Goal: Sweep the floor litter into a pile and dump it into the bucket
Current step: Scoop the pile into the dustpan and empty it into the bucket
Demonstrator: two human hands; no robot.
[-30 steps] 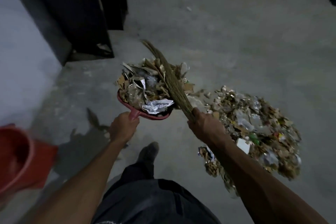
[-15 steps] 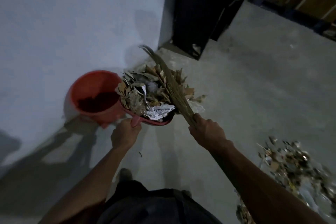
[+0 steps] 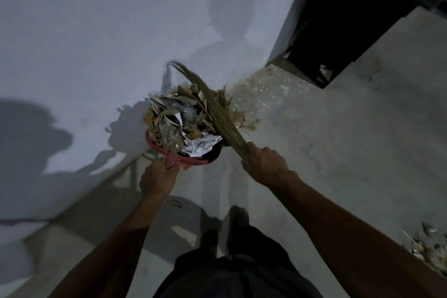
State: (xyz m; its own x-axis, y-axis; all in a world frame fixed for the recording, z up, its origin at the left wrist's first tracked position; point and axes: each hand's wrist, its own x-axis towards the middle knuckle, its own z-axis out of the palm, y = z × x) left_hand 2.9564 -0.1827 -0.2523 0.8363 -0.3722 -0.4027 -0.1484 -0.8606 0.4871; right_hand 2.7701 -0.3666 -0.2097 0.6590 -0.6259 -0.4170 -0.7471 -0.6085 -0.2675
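Litter (image 3: 180,119) heaped on red dustpan (image 3: 193,160), held above the floor (image 3: 338,152) near the wall (image 3: 84,31). Left hand (image 3: 157,178) fingers wrapped round dustpan handle; right hand (image 3: 264,164) gripping broom (image 3: 217,113), bristles pressed across the litter. More litter at floor's right edge.

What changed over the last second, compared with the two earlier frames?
The view swung left: the red bucket, seen earlier, is out of sight, and the floor litter pile slid to the right edge. Unchanged: left hand grips the loaded red plastic dustpan, right hand presses the straw broom on the litter.
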